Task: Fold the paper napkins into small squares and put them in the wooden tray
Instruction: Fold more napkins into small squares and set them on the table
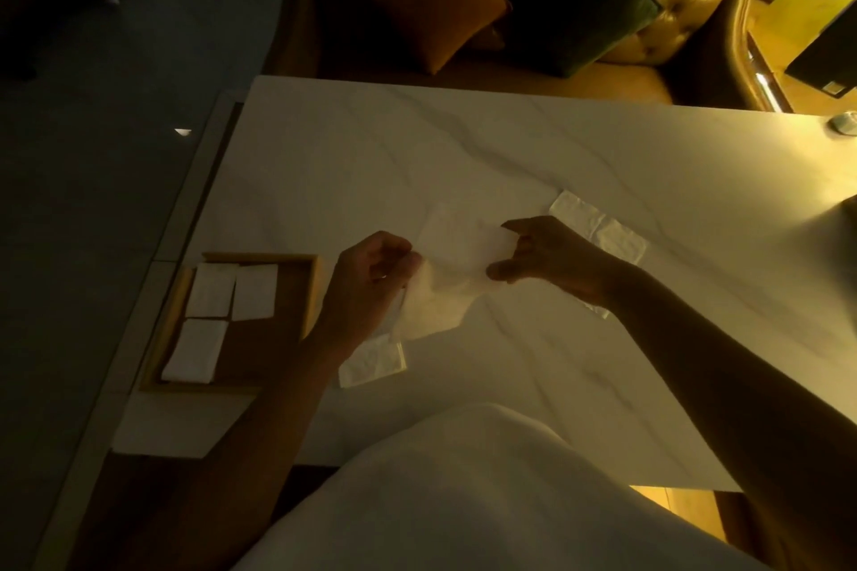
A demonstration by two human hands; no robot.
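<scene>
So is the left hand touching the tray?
Cannot tell. In the head view the left hand holds the napkin with the right hand; its wrist overlaps the tray rim in the dim light, so neither contact nor gap shows.

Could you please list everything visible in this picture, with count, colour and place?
Wooden tray: one, light wood, at the table's left edge.
Folded napkins: three, white, lying flat in the tray's left part.
Held napkin: one, white, unfolded, raised above the table centre.
Loose napkins on the table: one near the left wrist, a batch behind the right hand, white; exact count unclear.
Table: one, white marble look.
Sofa: one, golden tufted, behind the table.
Cushions: one orange, one dark green, on the sofa.
Small round object: one, at the table's far right edge; too dim to identify.
Left hand: fingers pinching the napkin's left side.
Right hand: fingers pinching its right side.
</scene>
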